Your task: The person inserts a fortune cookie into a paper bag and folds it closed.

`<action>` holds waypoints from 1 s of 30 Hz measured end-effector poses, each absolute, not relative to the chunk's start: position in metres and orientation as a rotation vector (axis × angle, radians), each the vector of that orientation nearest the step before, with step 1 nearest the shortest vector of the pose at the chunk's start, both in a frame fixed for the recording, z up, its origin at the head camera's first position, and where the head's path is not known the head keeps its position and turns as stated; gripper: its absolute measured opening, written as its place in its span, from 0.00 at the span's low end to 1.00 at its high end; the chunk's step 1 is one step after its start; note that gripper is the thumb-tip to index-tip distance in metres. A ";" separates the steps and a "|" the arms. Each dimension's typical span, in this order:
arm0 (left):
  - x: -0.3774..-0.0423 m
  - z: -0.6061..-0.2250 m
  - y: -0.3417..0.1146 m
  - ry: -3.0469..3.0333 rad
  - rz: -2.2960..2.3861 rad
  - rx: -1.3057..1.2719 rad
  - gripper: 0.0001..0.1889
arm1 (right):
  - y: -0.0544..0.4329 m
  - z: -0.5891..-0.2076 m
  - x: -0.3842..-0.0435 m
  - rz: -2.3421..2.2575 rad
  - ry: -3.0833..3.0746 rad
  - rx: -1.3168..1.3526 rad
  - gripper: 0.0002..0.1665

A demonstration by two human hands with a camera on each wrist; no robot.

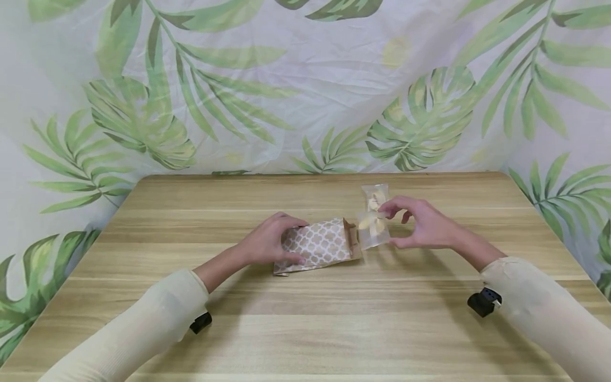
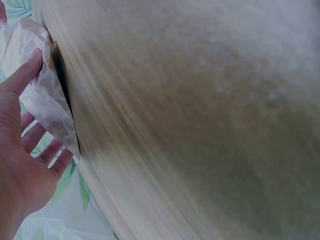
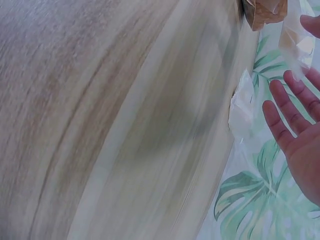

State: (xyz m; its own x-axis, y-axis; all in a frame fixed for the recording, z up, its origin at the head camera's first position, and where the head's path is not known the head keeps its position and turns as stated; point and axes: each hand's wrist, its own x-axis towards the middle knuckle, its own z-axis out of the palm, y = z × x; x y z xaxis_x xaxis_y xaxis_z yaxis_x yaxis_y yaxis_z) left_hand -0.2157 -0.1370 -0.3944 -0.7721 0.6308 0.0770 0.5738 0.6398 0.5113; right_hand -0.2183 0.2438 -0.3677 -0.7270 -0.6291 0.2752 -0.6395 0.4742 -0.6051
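My left hand (image 1: 269, 239) grips a tan paper bag (image 1: 317, 244) with a white lattice print, thumb on the near side and fingers on the far side. The bag lies on its side, its open mouth facing right. Just beyond the mouth, my right hand (image 1: 425, 223) holds a clear packet (image 1: 372, 231) of pale yellow pieces by its edges, between thumb and fingers. A second clear packet (image 1: 375, 192) lies behind it on the table; the right wrist view also shows this packet (image 3: 242, 107), apart from the fingers. What the bag contains is hidden.
The wood-grain table (image 1: 305, 339) stretches around both hands. At its back edge hangs a white cloth (image 1: 324, 95) printed with green leaves. Black wrist devices show under the left sleeve (image 1: 200, 322) and the right sleeve (image 1: 484, 302).
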 end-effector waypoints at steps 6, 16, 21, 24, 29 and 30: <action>-0.216 -0.394 -0.137 2.745 0.801 1.013 0.42 | 0.239 -0.370 -0.218 1.145 -2.700 1.127 0.34; -0.214 -0.394 -0.137 2.749 0.806 1.019 0.42 | 0.231 -0.373 -0.214 1.094 -2.686 1.096 0.34; -0.214 -0.395 -0.138 2.748 0.809 1.015 0.42 | 0.225 -0.373 -0.209 0.976 -2.676 1.079 0.34; -0.215 -0.395 -0.138 2.752 0.805 1.025 0.42 | 0.222 -0.374 -0.207 0.917 -2.670 1.073 0.34; -0.216 -0.396 -0.138 2.759 0.802 1.039 0.41 | 0.220 -0.375 -0.205 0.900 -2.666 1.081 0.33; -0.216 -0.396 -0.138 2.759 0.802 1.039 0.41 | 0.219 -0.376 -0.205 0.903 -2.667 1.087 0.33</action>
